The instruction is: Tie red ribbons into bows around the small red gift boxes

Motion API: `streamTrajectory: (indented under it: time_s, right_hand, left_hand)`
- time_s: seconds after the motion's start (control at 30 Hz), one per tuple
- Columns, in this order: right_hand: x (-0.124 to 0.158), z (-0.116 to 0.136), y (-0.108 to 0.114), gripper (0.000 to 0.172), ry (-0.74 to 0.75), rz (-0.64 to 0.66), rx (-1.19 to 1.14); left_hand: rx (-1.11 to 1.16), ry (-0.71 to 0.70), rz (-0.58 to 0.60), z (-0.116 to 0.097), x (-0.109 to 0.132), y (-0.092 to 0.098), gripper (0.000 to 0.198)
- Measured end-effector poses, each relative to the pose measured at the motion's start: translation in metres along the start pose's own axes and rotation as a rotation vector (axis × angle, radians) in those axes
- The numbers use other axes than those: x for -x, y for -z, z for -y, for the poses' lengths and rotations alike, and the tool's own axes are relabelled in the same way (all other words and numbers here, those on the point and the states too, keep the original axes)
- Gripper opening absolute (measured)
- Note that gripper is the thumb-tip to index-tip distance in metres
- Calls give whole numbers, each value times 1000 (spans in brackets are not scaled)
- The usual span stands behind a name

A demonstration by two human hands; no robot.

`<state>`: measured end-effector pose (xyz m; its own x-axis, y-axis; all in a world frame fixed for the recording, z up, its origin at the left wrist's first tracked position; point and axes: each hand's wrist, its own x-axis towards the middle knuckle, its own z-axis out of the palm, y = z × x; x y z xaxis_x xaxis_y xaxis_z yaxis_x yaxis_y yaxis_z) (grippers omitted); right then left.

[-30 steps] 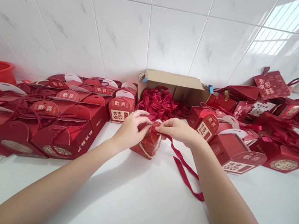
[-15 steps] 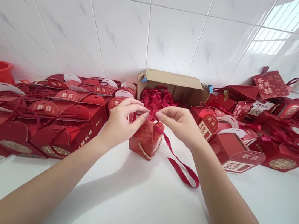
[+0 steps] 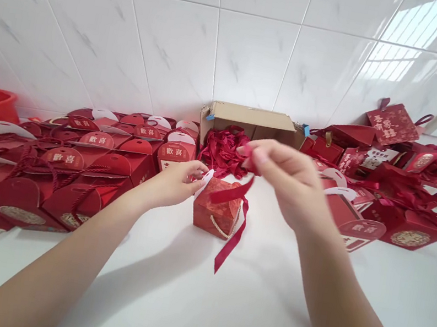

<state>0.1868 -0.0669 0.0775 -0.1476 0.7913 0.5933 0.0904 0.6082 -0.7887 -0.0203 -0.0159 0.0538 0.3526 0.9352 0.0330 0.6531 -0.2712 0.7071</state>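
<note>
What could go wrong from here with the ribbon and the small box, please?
The red ribbon could snag on the rope handle, since its loose length hangs beside it.

The small red gift box might tip if the right hand tugs hard, as the left hand seems to pinch only its flap.

Your right grip (image 3: 291,178) holds up a red ribbon (image 3: 236,239) over the small red box (image 3: 204,217) on the tabletop (image 3: 186,309); your left grip (image 3: 175,183) touches its white left flap (image 3: 207,178).
</note>
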Motion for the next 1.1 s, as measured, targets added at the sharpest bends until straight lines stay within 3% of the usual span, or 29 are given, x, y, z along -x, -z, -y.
streamTrajectory:
  time_s: [0.13,0.23,0.33,0.63,0.83,0.97,1.1]
  right_hand:
    - [-12,-35,-17,22,-264,137,268]
    - [-13,-48,-25,26,-358,257,359]
    - [-11,-50,-28,28,-361,327,397]
    - [-10,-50,-30,30,-393,357,434]
    - [-9,-53,-32,22,-321,369,353]
    - [-8,-57,-34,24,-296,385,349]
    - [-9,-57,-33,24,-281,375,390]
  left_hand:
    - [64,44,69,-2,4,3,43]
    - [112,23,111,0,4,3,42]
    - [132,3,139,4,3,1,41]
    - [40,31,123,3,8,1,42]
    - [72,15,156,-2,11,0,35]
    - [116,44,92,-3,7,-5,25]
    - [-64,3,39,0,1,-4,15]
